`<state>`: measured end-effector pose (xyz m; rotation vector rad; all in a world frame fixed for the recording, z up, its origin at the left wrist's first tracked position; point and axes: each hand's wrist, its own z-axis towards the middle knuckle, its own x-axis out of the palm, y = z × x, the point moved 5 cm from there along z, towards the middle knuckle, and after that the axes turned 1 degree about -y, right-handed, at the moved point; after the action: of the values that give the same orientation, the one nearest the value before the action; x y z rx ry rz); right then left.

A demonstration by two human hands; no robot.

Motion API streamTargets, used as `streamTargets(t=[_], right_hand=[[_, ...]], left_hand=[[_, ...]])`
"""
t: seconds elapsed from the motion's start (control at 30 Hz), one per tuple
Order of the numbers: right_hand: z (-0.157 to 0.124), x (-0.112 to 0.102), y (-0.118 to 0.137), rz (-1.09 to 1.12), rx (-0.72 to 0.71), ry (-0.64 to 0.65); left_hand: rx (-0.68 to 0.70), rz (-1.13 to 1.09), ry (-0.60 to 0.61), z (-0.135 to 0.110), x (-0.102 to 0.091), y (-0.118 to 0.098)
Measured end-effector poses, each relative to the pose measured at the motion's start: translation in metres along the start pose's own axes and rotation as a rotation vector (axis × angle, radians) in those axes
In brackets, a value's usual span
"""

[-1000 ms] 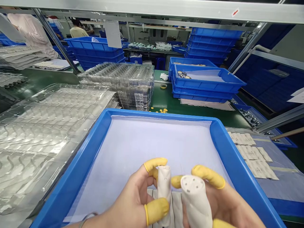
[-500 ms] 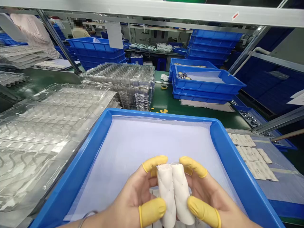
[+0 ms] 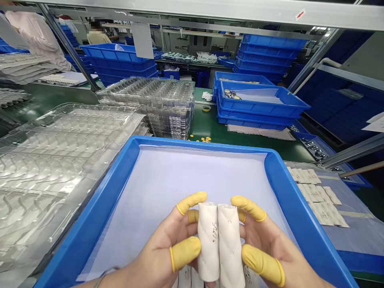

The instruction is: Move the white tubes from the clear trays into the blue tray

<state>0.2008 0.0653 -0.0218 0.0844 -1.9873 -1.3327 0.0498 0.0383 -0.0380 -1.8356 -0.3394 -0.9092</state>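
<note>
Two white paper-wrapped rolls stand side by side between my hands, above the near part of a blue tray (image 3: 207,145). My left hand (image 3: 177,236), with yellow finger cots, is closed around the left roll (image 3: 208,244), which bears dark handwriting. Around the right roll (image 3: 230,244) curls my right hand (image 3: 267,240), also in yellow cots. Both rolls touch along their length and lean slightly back. Under them, more white wrapped rolls (image 3: 187,277) lie partly hidden at the bottom edge. A thin white sheet (image 3: 192,176) lines the tray.
Clear plastic blister trays (image 3: 60,160) spread at left, with a tall stack (image 3: 168,108) behind. Blue bins (image 3: 261,108) holding shiny metal parts stand beyond. White wrapped rolls (image 3: 322,200) lie in rows at right. A metal rail (image 3: 210,10) crosses overhead. People are in the background.
The two rolls have turned in my fingers, so handwriting now faces me on the left one. They are more upright and level, and my thumbs have shifted outward.
</note>
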Motion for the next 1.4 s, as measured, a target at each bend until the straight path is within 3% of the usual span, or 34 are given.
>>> streamTargets(t=[0.4, 0.67, 0.9, 1.1, 1.27, 1.4], right_hand=[[-0.001, -0.003, -0.007, 0.018, 0.040, -0.029], [0.000, -0.002, -0.004, 0.070, 0.076, 0.012], [-0.004, -0.007, -0.007, 0.031, 0.082, -0.056], [-0.005, -0.001, -0.016, 0.019, 0.051, -0.029], [-0.007, -0.001, -0.008, -0.338, -0.144, -0.118], [-0.007, 0.001, -0.001, -0.580, -0.278, -0.144]], left_hand=[[0.032, 0.041, 0.054, 0.005, 0.001, 0.003], [-0.008, -0.075, -0.061, 0.003, 0.001, -0.001], [0.032, 0.041, -0.038, 0.003, -0.002, 0.002], [-0.012, 0.076, -0.010, 0.003, -0.003, 0.013], [0.040, 0.263, -0.014, -0.004, -0.003, 0.011], [0.229, 0.497, -0.061, -0.001, -0.002, -0.002]])
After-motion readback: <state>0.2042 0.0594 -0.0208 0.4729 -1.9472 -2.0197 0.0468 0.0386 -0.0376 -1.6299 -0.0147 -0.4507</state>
